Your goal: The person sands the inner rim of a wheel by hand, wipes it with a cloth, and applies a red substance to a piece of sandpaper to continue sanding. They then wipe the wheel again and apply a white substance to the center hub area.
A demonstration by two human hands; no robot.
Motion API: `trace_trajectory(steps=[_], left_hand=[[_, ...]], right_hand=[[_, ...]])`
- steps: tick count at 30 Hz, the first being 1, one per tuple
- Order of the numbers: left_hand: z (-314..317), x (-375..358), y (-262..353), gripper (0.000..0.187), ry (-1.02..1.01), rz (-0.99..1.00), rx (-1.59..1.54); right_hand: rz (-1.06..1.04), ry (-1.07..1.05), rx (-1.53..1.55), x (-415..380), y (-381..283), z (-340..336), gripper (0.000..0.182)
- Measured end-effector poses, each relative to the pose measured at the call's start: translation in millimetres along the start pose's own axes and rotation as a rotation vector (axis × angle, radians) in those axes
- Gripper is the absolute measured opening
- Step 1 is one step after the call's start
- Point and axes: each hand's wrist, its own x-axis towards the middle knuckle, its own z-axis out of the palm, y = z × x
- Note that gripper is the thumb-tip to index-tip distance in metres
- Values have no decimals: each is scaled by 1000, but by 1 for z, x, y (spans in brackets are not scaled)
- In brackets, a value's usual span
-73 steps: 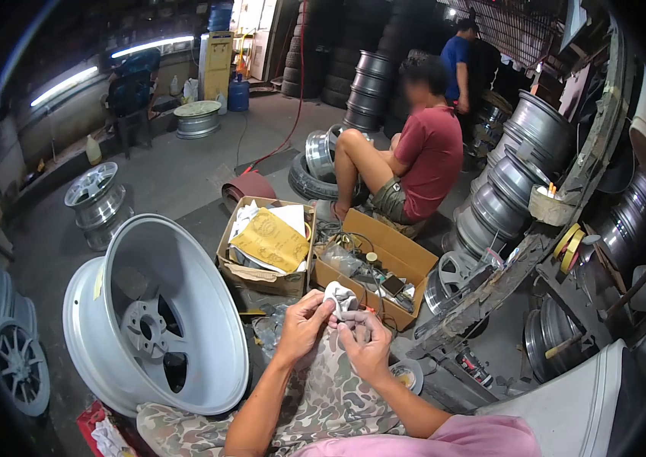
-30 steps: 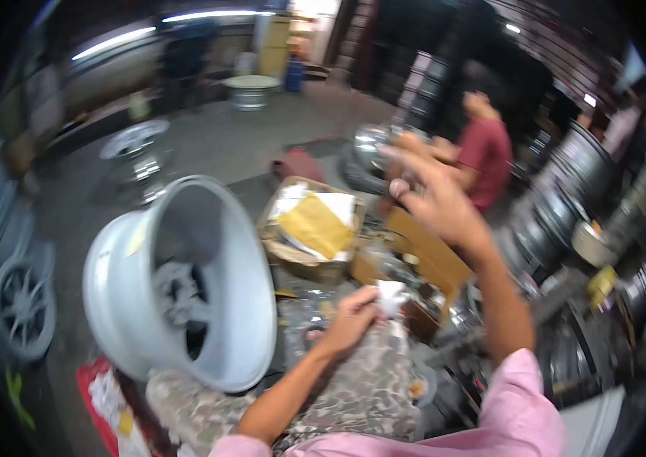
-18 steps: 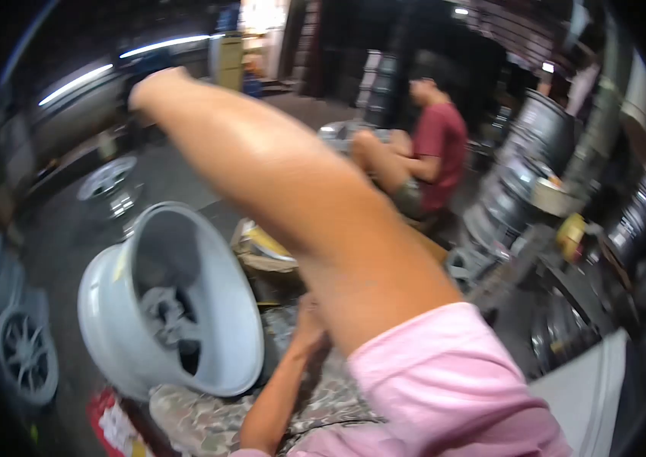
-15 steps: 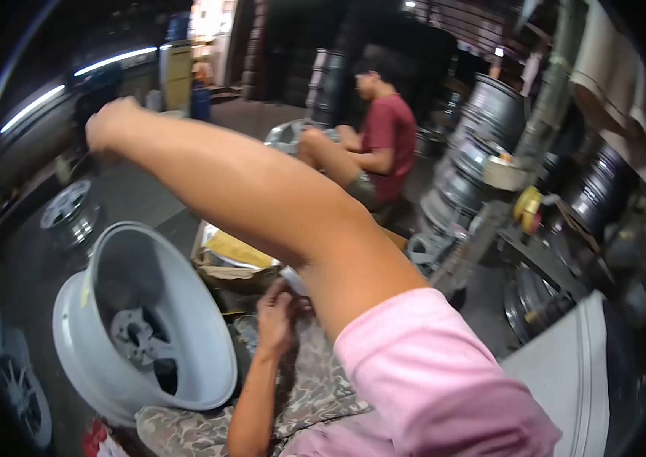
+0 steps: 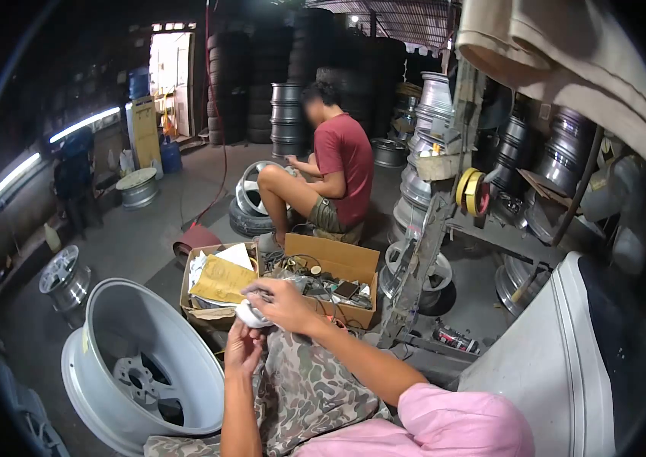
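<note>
A small white rounded piece (image 5: 253,314), perhaps a roll, is held between my two hands above my lap; its exact kind is not clear. My left hand (image 5: 242,349) grips it from below, fingertips against its underside. From above, my right hand (image 5: 286,305) closes its fingers over the top of it. Camouflage trousers (image 5: 304,388) lie beneath my hands. To the left leans a large white wheel rim (image 5: 117,327), close to my knee, with its hollow barrel facing me.
Ahead stand a box of papers (image 5: 189,301) and a cardboard box of tools (image 5: 365,293). Beyond, a person in a red shirt (image 5: 344,164) sits by a rim (image 5: 250,190). A worn post with yellow tape rolls (image 5: 473,192) and a white panel (image 5: 543,365) are on my right.
My right arm, stretched far out to the upper left before, has come back and its hand is now on the white piece. My left hand has risen slightly leftward. The view has shifted.
</note>
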Motion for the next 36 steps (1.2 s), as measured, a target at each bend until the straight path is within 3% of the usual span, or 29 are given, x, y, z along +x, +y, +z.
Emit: trace_trajectory(steps=[1,3,4,6,7,12,16,18,19,27,29,32,33,36], left_hand=[[12,-4,7,26,15,60,12],[13,-6,19,43,30,170,53],[14,-5,26,53,-62,181,68],[15,-11,27,61,-45,271,202],[14,-12,26,66,-45,271,219],[29,-20,17,62,-76,287,113],[33,-23,22,51,-53,448,300],[28,-24,24,47,14,644,636],[35,-29,26,43,-16,691,651],[64,-39,26,40,-74,681,487],[83,-45,25,43,-53,667,449],[85,-41,25,48,-71,729,277],[73,-34,27,50,-23,634,254],[71,-32,24,42,63,515,158]], right_hand=[[-4,13,4,-16,9,0,23],[149,292,5,-43,22,1,19],[151,296,3,-53,20,-1,19],[294,305,-112,-72,16,0,16],[198,387,-42,-72,18,3,17],[89,384,-152,-71,19,7,19],[117,344,-220,-77,9,8,17],[104,335,-234,-76,6,9,16],[92,332,-239,-75,5,8,16],[-11,373,-206,-77,5,6,14],[117,360,-121,-82,-9,-9,17],[-52,537,-288,-69,-17,-62,15],[-61,593,-265,-62,-39,-89,15],[-307,807,-871,-42,-82,-190,8]])
